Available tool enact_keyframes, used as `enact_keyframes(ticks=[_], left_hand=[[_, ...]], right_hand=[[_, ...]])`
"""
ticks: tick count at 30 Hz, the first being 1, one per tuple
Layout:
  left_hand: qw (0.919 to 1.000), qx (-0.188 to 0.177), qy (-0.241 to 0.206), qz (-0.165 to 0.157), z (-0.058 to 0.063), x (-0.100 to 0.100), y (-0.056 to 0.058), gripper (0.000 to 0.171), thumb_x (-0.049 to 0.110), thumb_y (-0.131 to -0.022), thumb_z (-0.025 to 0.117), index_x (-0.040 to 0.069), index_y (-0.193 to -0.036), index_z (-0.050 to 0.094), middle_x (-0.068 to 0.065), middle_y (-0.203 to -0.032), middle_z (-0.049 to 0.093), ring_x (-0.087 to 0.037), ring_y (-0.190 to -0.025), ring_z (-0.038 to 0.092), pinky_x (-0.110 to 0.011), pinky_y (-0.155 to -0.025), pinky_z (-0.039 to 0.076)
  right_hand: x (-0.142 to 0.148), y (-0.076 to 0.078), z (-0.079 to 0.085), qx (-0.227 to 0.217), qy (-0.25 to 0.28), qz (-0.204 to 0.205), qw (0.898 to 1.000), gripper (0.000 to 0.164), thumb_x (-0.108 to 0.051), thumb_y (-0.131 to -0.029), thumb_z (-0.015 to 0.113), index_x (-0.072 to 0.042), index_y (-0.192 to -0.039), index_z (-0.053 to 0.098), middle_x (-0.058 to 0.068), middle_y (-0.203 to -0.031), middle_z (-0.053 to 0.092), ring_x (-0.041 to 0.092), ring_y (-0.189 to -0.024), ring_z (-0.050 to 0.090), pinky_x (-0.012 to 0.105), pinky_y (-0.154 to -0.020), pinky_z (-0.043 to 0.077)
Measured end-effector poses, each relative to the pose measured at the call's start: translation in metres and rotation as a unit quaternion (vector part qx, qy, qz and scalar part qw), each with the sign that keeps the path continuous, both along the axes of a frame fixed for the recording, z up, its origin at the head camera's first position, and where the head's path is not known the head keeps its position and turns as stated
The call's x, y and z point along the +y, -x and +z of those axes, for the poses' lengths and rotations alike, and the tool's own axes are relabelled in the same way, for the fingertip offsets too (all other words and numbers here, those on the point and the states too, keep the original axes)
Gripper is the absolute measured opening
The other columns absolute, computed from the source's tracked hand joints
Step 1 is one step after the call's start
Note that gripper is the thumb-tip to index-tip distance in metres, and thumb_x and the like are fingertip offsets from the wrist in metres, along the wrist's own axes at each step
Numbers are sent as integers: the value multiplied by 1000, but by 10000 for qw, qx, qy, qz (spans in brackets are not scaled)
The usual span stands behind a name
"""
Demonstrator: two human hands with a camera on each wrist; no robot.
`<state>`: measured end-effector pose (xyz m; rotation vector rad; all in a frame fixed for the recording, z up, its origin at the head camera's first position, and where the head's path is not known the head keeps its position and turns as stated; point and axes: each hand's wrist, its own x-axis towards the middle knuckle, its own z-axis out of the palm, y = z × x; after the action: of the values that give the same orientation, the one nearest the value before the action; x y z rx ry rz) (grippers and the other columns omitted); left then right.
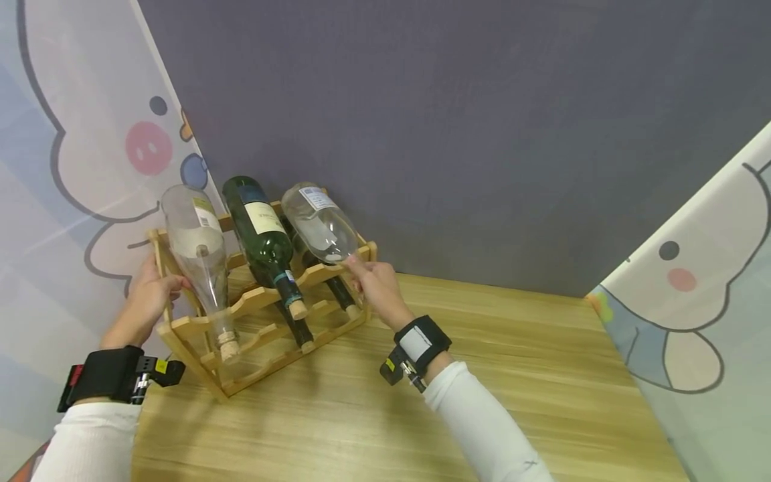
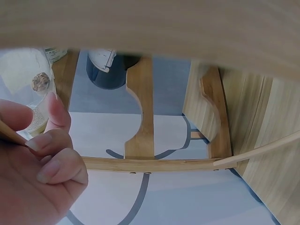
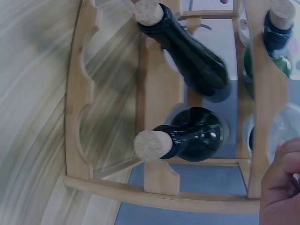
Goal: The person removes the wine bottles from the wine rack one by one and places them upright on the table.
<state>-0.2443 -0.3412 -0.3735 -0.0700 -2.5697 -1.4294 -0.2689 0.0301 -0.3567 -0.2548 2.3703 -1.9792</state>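
A wooden wine rack (image 1: 195,326) stands at the left of the table, tilted bottles lying in it with necks toward me. My left hand (image 1: 147,294) grips the rack's left side frame, its fingers (image 2: 61,164) curled round the wood. My right hand (image 1: 379,288) holds the neck of a clear glass bottle (image 1: 319,224) on the top tier at the right; the fingers hide its mouth. Beside it on that tier lie a green wine bottle (image 1: 265,241) and another clear bottle (image 1: 195,248) at the left, both corked.
Two dark corked bottles (image 3: 197,70) lie on the tier below. A grey wall (image 1: 452,134) rises close behind the rack, and a cartoon-printed panel (image 1: 72,167) stands at its left. Wood-grain tabletop (image 1: 500,361) extends to the right.
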Motion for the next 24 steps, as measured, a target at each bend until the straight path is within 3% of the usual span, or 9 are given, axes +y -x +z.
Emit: enact_keyframes(ticks=[6, 14, 21, 24], left_hand=[[9999, 27, -91, -53, 1, -1, 1, 49, -3, -96, 36, 1, -142, 19, 14, -82, 54, -5, -75, 48, -24, -66, 40], [10000, -70, -37, -40, -1, 1, -1, 42, 0, -99, 35, 2, -139, 23, 17, -81, 56, -3, -81, 51, -23, -70, 41], [9996, -42, -259, -92, -1, 0, -2, 38, 0, -98, 36, 28, -123, 32, 15, -77, 55, -9, -62, 45, -29, -54, 39], [9996, -73, -260, -111, 0, -1, -2, 38, 0, -98, 35, 31, -121, 31, 14, -77, 55, -11, -61, 44, -30, -53, 38]], right_hand=[[7, -2, 3, 29, 29, 67, 10000, 40, -34, -100, 55, -10, -68, 57, -3, -56, 49, 7, -46, 43, 21, -47, 34], [16, -5, 7, 37, 413, 90, 9991, 40, -33, -100, 54, -5, -72, 59, -3, -54, 47, 8, -45, 40, 19, -45, 32], [22, -7, 11, 131, 596, 200, 9979, 38, -33, -101, 53, -2, -82, 62, -5, -56, 49, 6, -45, 41, 21, -46, 33], [27, -9, 12, 162, 623, 239, 9976, 37, -32, -102, 52, -3, -81, 61, -5, -57, 48, 6, -46, 41, 21, -46, 34]])
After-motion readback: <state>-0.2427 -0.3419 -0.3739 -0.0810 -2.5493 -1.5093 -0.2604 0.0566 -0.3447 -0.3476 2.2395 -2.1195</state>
